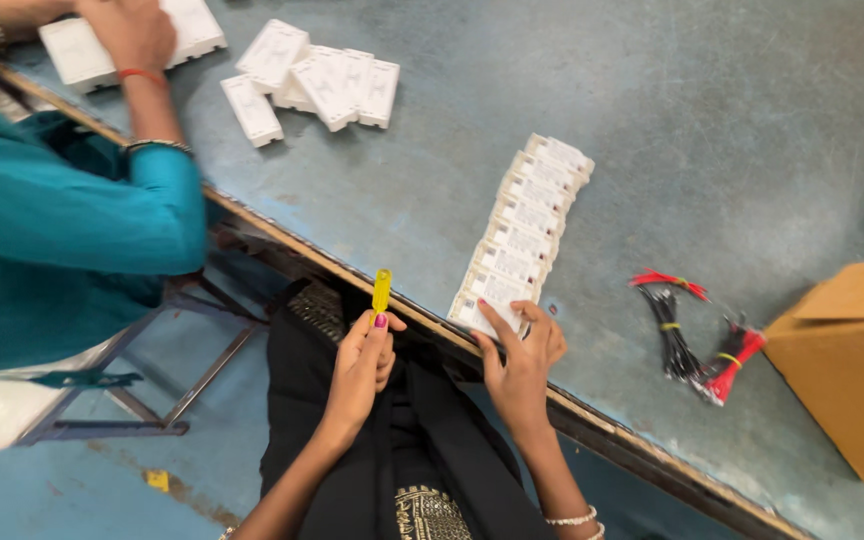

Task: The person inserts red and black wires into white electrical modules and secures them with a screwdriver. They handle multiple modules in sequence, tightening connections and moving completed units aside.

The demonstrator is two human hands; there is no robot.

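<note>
The left hand [364, 352] is gripping a slim yellow plastic tool [381, 290]. The right hand [524, 350] is pressing open fingers on the nearest box in a row of white labelled rectangular boxes [520, 238]; a brown cardboard carton [847, 370] is sitting right.

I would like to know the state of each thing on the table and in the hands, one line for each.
left hand: closed around a yellow tool, held upright
right hand: fingers resting on the nearest box of the row
row of white boxes: lying overlapped in a line
loose white boxes: heaped, unordered
wire bundles: tied, lying flat
cardboard box: flap open
co-worker's hand: pressing on white boxes
</note>
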